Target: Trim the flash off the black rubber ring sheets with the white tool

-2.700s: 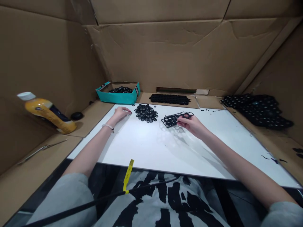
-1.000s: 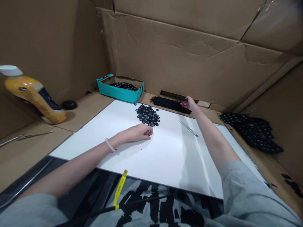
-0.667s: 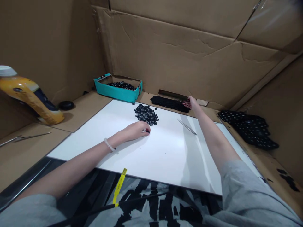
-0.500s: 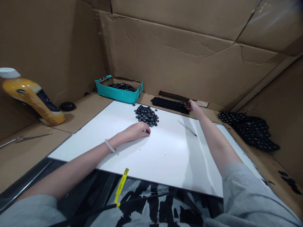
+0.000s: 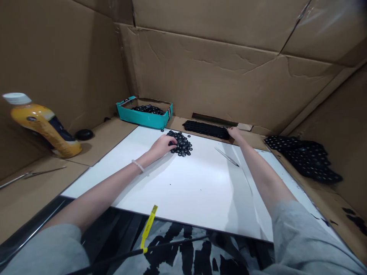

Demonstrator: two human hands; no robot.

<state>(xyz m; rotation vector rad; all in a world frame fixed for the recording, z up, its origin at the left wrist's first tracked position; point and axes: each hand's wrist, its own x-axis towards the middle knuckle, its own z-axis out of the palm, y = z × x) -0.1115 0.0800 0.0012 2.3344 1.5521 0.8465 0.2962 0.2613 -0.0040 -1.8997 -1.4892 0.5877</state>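
Note:
Small black rings (image 5: pixel 183 146) lie in a loose pile on the white board (image 5: pixel 197 206). My left hand (image 5: pixel 162 147), with a pale beaded bracelet at the wrist, reaches into the pile's left edge. Its thumb and forefinger are closed around a black ring among the others. My right hand (image 5: pixel 234 133) is stretched out to the far side, its fingers bent together against the right end of a long black block in rows (image 5: pixel 205 129). What those fingertips hold is too small to make out. Silver tweezers (image 5: pixel 227 157) lie on the board below that hand.
A teal box (image 5: pixel 143 118) with more black rings stands at the back. On the left are a yellow bottle (image 5: pixel 47 130), a round black object (image 5: pixel 84 134) and a scissor-like metal tool (image 5: pixel 34 175). Dotted black sheets (image 5: pixel 305 158) lie at right. Cardboard walls surround the board.
My left hand has moved up and left from the board in front of the pile into the pile's edge. My right hand stays at the block's right end, its fingers drawn closer together.

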